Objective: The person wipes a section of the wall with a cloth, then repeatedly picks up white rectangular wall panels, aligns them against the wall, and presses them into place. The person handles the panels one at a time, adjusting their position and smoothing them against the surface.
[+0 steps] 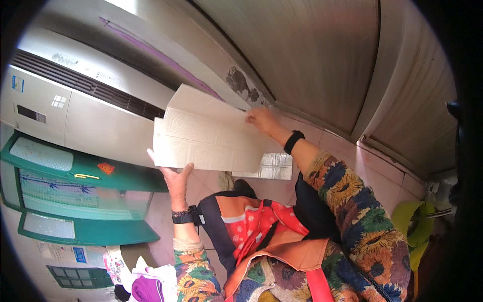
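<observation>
A large off-white sheet (211, 133), with crease lines and a raised texture, is held up in front of me. It looks like folded board or foam; I cannot tell which. My left hand (176, 181) grips its lower left corner, thumb on the near face and some fingers behind. At the upper right edge, my right hand (261, 121) is closed around the sheet, its fingertips partly hidden. Behind the sheet's lower right part, a shiny silver panel with a grid pattern (276, 166) lies on the floor, partly covered.
A tall white air conditioner (95, 113) and a green-framed cabinet (90, 201) stand on the left. Large grey door panels (312, 50) rise at the upper right. A yellow-green container (415, 221) sits at right. Purple and white cloths (148, 287) are at lower left.
</observation>
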The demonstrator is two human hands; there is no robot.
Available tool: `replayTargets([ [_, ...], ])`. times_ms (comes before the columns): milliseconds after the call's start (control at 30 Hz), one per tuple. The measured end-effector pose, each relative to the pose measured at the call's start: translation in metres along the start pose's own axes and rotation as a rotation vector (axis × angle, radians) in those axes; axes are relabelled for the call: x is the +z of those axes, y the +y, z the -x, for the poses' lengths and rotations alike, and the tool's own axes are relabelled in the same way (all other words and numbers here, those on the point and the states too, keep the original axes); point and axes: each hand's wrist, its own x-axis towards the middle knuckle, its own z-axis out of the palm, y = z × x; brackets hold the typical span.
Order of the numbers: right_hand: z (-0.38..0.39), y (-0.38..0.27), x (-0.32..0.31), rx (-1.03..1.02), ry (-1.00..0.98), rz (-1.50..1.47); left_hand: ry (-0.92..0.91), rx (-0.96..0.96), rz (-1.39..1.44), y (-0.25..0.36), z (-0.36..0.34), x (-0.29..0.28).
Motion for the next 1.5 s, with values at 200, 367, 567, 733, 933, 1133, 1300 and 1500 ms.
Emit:
replayTargets([
  [200, -0.010, 0.010, -0.008, -0.004, 0.029, -0.095, 0.001, 0.149, 0.003, -0.015, -0.020, -0.034],
  [367, -0.009, 0.004, -0.019, -0.036, -0.049, -0.128, -0.158, -0.002, -0.039, -0.007, -0.033, -0.064],
  [567, -0.005, 0.028, -0.036, 0.141, -0.028, -0.088, -0.268, -0.280, -0.107, -0.026, -0.033, -0.061],
  [733, -0.011, 0.074, -0.016, 0.199, 0.115, -0.031, 0.010, -0.194, -0.262, -0.048, -0.038, -0.010],
  [933, -0.044, 0.131, 0.039, 0.387, 0.356, -0.099, 0.186, -0.130, -0.409, -0.053, -0.070, 0.064],
  [1133, -0.067, 0.168, 0.087, 0.504, 0.519, -0.042, 0.188, -0.133, -0.453, -0.066, -0.118, 0.110],
  [1300, -0.109, 0.164, 0.087, 0.538, 0.409, -0.174, 0.289, -0.088, -0.392, -0.070, -0.151, 0.125],
  [1500, -0.121, 0.167, 0.101, 0.460, 0.737, -0.200, 0.295, 0.072, -0.364, -0.050, -0.159, 0.129],
])
